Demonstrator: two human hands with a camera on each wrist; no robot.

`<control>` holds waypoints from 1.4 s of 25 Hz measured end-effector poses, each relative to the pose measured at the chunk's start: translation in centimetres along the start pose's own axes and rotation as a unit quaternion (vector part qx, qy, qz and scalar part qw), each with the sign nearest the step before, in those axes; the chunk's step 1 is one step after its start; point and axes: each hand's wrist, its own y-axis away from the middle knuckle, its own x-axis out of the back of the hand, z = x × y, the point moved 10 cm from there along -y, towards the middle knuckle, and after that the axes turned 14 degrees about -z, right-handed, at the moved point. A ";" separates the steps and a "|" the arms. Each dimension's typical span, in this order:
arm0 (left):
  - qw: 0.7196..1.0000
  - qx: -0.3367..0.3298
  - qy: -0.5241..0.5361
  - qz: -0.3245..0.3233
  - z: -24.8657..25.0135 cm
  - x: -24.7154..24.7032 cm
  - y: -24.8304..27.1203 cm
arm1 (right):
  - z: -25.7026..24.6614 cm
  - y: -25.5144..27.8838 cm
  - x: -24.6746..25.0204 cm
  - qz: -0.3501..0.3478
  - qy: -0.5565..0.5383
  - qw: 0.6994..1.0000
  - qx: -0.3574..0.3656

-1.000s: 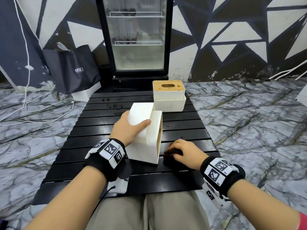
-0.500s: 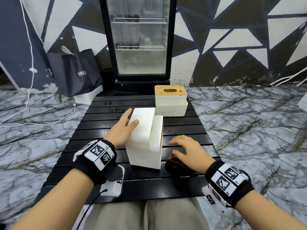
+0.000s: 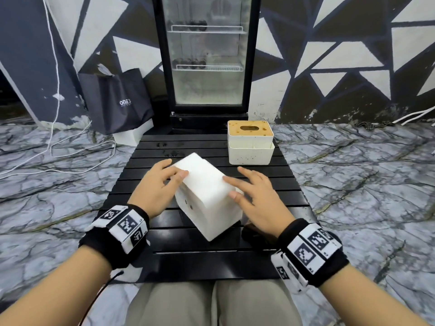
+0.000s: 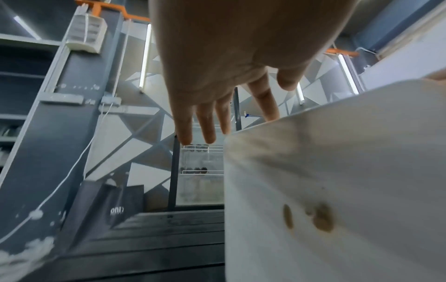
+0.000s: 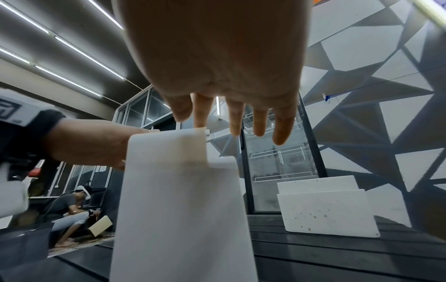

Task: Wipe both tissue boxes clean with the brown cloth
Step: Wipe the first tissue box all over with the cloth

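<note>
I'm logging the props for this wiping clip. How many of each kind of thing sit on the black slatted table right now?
Tissue boxes: 2, the near tissue box and the far tissue box.
Brown cloth: 1, mostly hidden under the right wrist.
Total: 3.

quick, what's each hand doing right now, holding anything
Left hand: open, fingers straight, resting on the near tissue box.
Right hand: open, fingers spread, touching the same box; it holds no cloth.
</note>
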 end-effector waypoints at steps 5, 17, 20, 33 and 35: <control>0.994 0.019 0.065 0.090 -0.6 1.8 0.4 | -0.4 -0.9 -0.1 0.026 -0.146 0.988 -0.029; 0.981 0.032 0.177 -0.077 -3.1 0.0 2.6 | -1.2 0.6 -1.7 -0.019 -0.207 0.977 -0.037; 0.968 0.037 0.177 -0.174 -3.6 -1.8 3.6 | -0.9 1.0 -3.3 -0.097 -0.244 0.963 -0.056; 0.978 -0.033 0.149 -0.145 -2.7 -4.0 6.1 | 0.0 3.0 -4.6 -0.076 -0.297 0.952 -0.003; 0.983 -0.030 0.129 -0.129 -2.9 -4.4 5.9 | 0.6 2.9 -5.2 -0.076 -0.280 0.957 -0.011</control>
